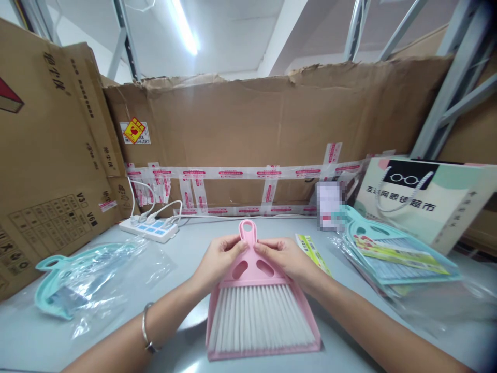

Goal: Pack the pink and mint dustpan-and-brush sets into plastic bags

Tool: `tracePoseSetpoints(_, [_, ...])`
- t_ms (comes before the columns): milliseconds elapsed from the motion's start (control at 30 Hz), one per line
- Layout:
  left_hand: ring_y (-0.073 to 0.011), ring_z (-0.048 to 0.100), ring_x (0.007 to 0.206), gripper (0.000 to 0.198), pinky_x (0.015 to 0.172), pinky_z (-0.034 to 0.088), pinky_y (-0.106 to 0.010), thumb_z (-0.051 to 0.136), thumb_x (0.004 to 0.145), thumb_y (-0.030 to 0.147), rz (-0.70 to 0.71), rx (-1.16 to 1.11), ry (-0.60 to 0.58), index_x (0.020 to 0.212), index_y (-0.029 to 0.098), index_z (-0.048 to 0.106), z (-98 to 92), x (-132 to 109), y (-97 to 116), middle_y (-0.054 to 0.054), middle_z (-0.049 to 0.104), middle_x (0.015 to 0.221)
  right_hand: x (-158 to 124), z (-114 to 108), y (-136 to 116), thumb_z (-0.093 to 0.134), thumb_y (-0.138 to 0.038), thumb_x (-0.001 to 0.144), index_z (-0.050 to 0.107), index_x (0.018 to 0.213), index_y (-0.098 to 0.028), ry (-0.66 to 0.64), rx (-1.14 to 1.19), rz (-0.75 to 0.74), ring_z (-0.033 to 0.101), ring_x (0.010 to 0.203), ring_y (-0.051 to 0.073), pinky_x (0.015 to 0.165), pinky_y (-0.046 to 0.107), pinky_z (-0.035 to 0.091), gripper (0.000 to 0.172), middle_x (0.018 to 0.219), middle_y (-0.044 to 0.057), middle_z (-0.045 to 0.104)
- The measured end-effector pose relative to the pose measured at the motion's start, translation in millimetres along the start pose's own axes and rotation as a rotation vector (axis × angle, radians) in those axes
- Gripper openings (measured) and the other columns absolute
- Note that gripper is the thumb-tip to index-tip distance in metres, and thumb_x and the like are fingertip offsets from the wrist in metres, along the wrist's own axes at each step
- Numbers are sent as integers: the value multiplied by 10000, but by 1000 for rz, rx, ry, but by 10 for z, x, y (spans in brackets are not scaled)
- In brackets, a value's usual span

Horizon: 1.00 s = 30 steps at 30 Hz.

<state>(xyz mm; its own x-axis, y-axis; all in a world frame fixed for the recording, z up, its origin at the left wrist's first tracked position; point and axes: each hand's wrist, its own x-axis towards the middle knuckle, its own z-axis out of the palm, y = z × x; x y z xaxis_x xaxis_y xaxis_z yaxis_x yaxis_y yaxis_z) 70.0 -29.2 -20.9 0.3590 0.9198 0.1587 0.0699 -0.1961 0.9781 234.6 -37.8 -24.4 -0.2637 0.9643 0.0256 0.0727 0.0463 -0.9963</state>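
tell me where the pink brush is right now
In the head view, the pink brush is low in the middle, set against the pink dustpan, its handle held by the left hand and right hand.

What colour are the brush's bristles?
The bristles are white, seen best in the head view.

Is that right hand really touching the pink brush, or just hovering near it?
Touching. The head view shows the right hand with its thumb laid on the narrow neck of the pink brush, no gap visible.
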Motion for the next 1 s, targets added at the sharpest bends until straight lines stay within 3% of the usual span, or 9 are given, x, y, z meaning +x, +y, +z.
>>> tracePoseSetpoints(267, [-183,588,757,337,693,435,-263,657,703,379,-68,-83,17,930,136,710,-18,12,-12,-55,695,800,-11,21,45,608,-501,702,705,968,-152,1,-37,-4,579,675,140,655,262,427,449,771,36,692])
tracePoseSetpoints(767, [-171,577,697,371,627,444,-259,688,668,405,-93,-103,-9,893,111,718,-38,23,-12,-71,675,741,-45,71,-12,561,-513,710,709,829,-115,39,-139,-28,437,524,88,514,237,346,440,597,3,573])
tracePoseSetpoints(1000, [-182,582,723,343,648,455,-275,676,686,390,-83,-88,-11,901,127,717,-43,18,-9,-66,677,753,-25,57,5,597,-512,688,720,902,-130,53,-107,-30,526,599,118,599,261,419,455,708,34,656])
